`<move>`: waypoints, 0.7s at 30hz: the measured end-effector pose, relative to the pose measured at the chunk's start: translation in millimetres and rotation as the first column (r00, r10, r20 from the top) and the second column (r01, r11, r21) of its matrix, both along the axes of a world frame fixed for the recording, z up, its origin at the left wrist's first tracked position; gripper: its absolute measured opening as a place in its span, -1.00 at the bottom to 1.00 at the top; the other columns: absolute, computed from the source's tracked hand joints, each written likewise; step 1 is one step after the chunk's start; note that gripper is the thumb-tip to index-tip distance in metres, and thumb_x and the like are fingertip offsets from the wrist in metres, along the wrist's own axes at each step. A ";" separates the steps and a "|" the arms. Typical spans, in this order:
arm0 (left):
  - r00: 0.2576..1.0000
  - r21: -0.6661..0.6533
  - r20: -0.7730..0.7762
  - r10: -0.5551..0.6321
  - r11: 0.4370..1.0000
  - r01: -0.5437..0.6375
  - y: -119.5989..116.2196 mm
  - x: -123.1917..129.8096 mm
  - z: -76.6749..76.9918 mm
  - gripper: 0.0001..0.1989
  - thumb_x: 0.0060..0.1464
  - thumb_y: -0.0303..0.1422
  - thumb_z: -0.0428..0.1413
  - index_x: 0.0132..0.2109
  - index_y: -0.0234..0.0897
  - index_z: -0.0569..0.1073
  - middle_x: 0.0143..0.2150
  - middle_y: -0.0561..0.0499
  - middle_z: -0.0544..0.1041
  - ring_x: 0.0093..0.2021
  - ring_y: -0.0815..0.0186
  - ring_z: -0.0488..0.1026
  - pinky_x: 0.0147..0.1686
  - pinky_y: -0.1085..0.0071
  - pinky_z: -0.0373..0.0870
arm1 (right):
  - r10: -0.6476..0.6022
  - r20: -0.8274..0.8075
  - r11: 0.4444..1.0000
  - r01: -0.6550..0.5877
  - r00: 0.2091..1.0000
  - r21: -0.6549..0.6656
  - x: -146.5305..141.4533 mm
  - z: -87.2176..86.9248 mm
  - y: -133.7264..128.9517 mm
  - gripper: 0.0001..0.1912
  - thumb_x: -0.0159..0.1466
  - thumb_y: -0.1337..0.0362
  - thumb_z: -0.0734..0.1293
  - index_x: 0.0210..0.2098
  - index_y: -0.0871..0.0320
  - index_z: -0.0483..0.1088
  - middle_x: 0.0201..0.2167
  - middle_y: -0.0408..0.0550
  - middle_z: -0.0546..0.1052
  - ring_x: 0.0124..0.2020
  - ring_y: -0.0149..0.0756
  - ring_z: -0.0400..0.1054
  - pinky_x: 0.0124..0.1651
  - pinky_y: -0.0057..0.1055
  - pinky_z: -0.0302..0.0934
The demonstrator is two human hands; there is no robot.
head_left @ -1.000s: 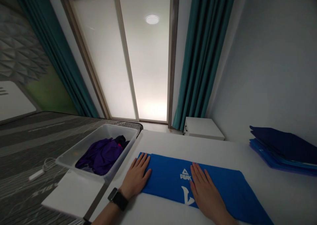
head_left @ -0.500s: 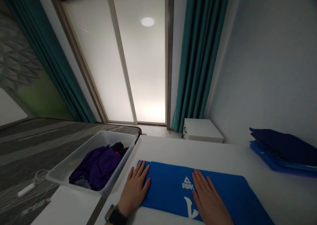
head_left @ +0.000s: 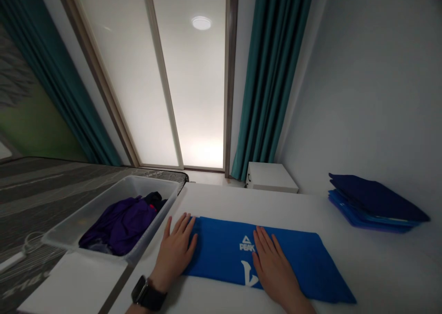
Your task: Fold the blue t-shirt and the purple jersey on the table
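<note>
A blue shirt (head_left: 221, 254) with white PEAK lettering lies folded into a long flat strip on the white table (head_left: 207, 300). My left hand (head_left: 177, 249), with a dark watch on its wrist, rests at the strip's left end, fingers spread and thumb over the cloth's edge. Flat on the middle of the shirt, just right of the logo, lies my right hand (head_left: 274, 263) with its fingers stretched out. Neither hand grips anything.
A translucent plastic bin (head_left: 138, 258) holding crumpled purple and dark clothes (head_left: 120, 224) stands left of the table. At the right, by the wall, is a stack of folded blue garments (head_left: 376, 203). Beyond the table stands a white cabinet (head_left: 271, 176).
The camera view has shifted, so the scene appears further left and slightly higher. My left hand has slid a little outward to the cloth's left edge. My right hand stays flat on the shirt.
</note>
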State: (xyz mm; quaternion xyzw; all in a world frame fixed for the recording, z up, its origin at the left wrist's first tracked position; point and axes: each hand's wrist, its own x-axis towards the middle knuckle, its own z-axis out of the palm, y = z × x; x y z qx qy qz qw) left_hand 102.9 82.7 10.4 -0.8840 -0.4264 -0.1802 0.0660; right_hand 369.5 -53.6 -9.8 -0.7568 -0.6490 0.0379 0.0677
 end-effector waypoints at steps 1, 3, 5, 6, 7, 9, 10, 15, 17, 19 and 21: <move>0.999 0.016 0.009 -0.041 0.999 0.041 -7.5 10.7 5.5 -0.53 0.28 -0.25 -0.14 0.28 -0.22 0.27 0.29 -0.12 0.29 0.33 0.09 0.14 0.34 -0.07 -0.17 | -0.003 0.004 1.000 0.003 1.000 -0.009 -0.8 1.5 0.2 -0.35 0.40 0.06 -0.09 0.35 0.31 -0.05 0.38 -0.01 -0.09 0.40 -0.12 -0.20 0.39 -0.06 -0.27; 0.983 -0.006 0.004 -0.184 0.983 0.184 -26.1 39.2 15.1 -0.51 0.30 -0.27 -0.16 0.32 -0.22 0.20 0.34 -0.08 0.22 0.34 0.16 0.12 0.33 0.07 -0.02 | 0.000 0.008 1.000 0.000 1.000 -0.011 -1.4 3.6 0.3 -0.35 0.40 0.07 -0.08 0.35 0.33 -0.05 0.38 -0.01 -0.08 0.40 -0.14 -0.22 0.39 -0.08 -0.28; 0.934 -0.071 -0.021 -0.356 0.933 0.354 -45.2 72.6 21.0 -0.48 0.30 -0.27 -0.17 0.36 -0.21 0.10 0.38 -0.02 0.13 0.36 0.21 0.06 0.32 0.16 0.03 | -0.002 0.008 1.000 0.002 1.000 0.010 0.5 4.6 -0.2 -0.37 0.40 0.10 -0.08 0.35 0.33 -0.04 0.38 -0.01 -0.06 0.40 -0.17 -0.20 0.39 -0.11 -0.26; 0.904 -0.107 -0.033 -0.425 0.901 0.420 -53.3 89.2 22.4 -0.46 0.29 -0.26 -0.16 0.37 -0.24 0.07 0.39 -0.03 0.10 0.37 0.22 0.04 0.32 0.18 0.02 | -0.007 0.009 1.000 0.007 1.000 0.027 2.9 4.7 -0.9 -0.38 0.40 0.13 -0.09 0.35 0.32 -0.01 0.38 -0.01 -0.04 0.40 -0.18 -0.19 0.39 -0.11 -0.26; 0.886 -0.133 -0.030 -0.463 0.880 0.456 -59.9 104.8 22.7 -0.45 0.29 -0.28 -0.17 0.38 -0.26 0.04 0.40 -0.03 0.09 0.38 0.23 0.01 0.33 0.19 0.00 | -0.016 0.012 0.999 0.016 1.000 0.043 6.1 4.6 -1.9 -0.40 0.40 0.16 -0.09 0.34 0.32 0.02 0.37 0.00 -0.02 0.39 -0.19 -0.17 0.39 -0.11 -0.26; 0.832 -0.157 -0.023 -0.554 0.824 0.544 -68.0 131.6 20.9 -0.42 0.28 -0.29 -0.16 0.40 -0.29 -0.02 0.40 -0.03 0.08 0.39 0.24 -0.01 0.34 0.22 -0.04 | -0.043 0.025 0.997 0.041 0.999 0.062 15.3 3.6 -5.3 -0.42 0.38 0.24 -0.09 0.32 0.31 0.09 0.36 0.03 0.04 0.39 -0.19 -0.15 0.39 -0.09 -0.26; 0.818 -0.162 -0.017 -0.575 0.809 0.566 -69.9 142.5 19.1 -0.40 0.27 -0.30 -0.16 0.40 -0.30 -0.04 0.41 -0.04 0.06 0.39 0.23 -0.03 0.34 0.22 -0.06 | -0.061 0.033 0.996 0.059 0.998 0.061 20.8 2.8 -7.5 -0.42 0.36 0.27 -0.07 0.31 0.31 0.10 0.36 0.05 0.06 0.39 -0.18 -0.14 0.38 -0.08 -0.26; 0.791 -0.190 0.017 -0.611 0.775 0.603 -71.8 177.9 5.9 -0.41 0.28 -0.26 -0.18 0.40 -0.30 -0.03 0.40 -0.06 0.08 0.39 0.23 -0.01 0.33 0.21 -0.05 | -0.119 0.059 0.993 0.117 0.991 0.036 49.0 -3.5 -20.3 -0.40 0.34 0.26 -0.02 0.33 0.32 0.05 0.37 0.07 0.04 0.39 -0.15 -0.16 0.38 -0.06 -0.25; 0.796 -0.202 0.022 -0.604 0.777 0.596 -72.0 184.6 -0.4 -0.44 0.30 -0.24 -0.19 0.38 -0.30 0.03 0.39 -0.07 0.11 0.38 0.22 0.01 0.33 0.20 -0.03 | -0.129 0.059 0.991 0.126 0.990 0.044 59.4 -5.6 -24.6 -0.39 0.37 0.18 -0.04 0.33 0.33 0.04 0.37 0.08 0.04 0.39 -0.15 -0.17 0.38 -0.07 -0.26; 0.800 -0.201 0.026 -0.599 0.781 0.591 -71.5 187.6 -6.5 -0.46 0.31 -0.22 -0.19 0.37 -0.29 0.08 0.38 -0.07 0.12 0.38 0.21 0.01 0.33 0.18 -0.04 | -0.154 0.058 0.987 0.151 0.986 0.059 70.1 -6.7 -28.8 -0.36 0.39 0.10 -0.06 0.34 0.34 0.03 0.37 0.09 0.03 0.39 -0.14 -0.17 0.38 -0.06 -0.28; 0.799 -0.197 0.030 -0.601 0.780 0.594 -69.9 188.1 -11.7 -0.47 0.32 -0.21 -0.20 0.36 -0.26 0.10 0.39 -0.06 0.10 0.38 0.22 0.00 0.33 0.17 -0.04 | -0.190 0.058 0.981 0.187 0.980 0.057 80.9 -6.8 -33.2 -0.33 0.39 0.05 -0.07 0.34 0.34 0.01 0.37 0.09 0.02 0.39 -0.14 -0.17 0.38 -0.06 -0.29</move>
